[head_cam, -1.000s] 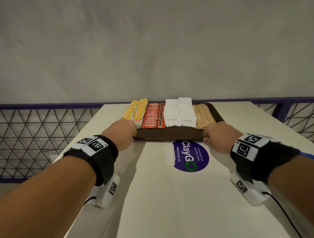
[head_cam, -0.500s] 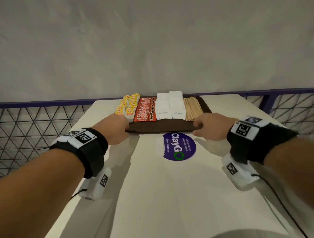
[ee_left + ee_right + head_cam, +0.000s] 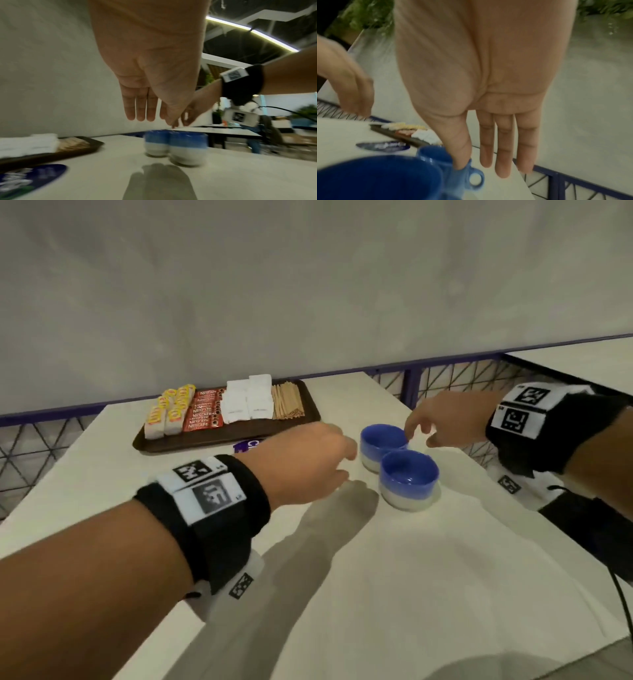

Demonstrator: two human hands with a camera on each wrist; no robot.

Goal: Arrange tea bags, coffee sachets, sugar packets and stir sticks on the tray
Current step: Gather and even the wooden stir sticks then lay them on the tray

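Observation:
The brown tray [image 3: 222, 437] lies at the far end of the white table. It holds yellow tea bags [image 3: 171, 410], red coffee sachets [image 3: 205, 414], white sugar packets [image 3: 247, 402] and wooden stir sticks [image 3: 287, 402] in side-by-side rows. My left hand [image 3: 349, 462] hovers open just left of two blue-and-white cups [image 3: 409, 475], holding nothing. My right hand [image 3: 418, 438] is open at the far cup [image 3: 383, 440]. In the right wrist view its thumb tip [image 3: 459, 164] sits at that cup's handle [image 3: 476, 178]. The left wrist view shows straight fingers [image 3: 140, 115] above both cups [image 3: 173, 144].
A purple round sticker [image 3: 246, 446] lies on the table in front of the tray, partly behind my left hand. The table's right edge [image 3: 387, 392] runs close behind the cups, next to a purple wire railing [image 3: 411, 378]. Bare tabletop [image 3: 411, 577] lies near me.
Both hands have let go of the tray's front edge and moved right to the two cups. The view has swung right. The tray stays at the far end of the table.

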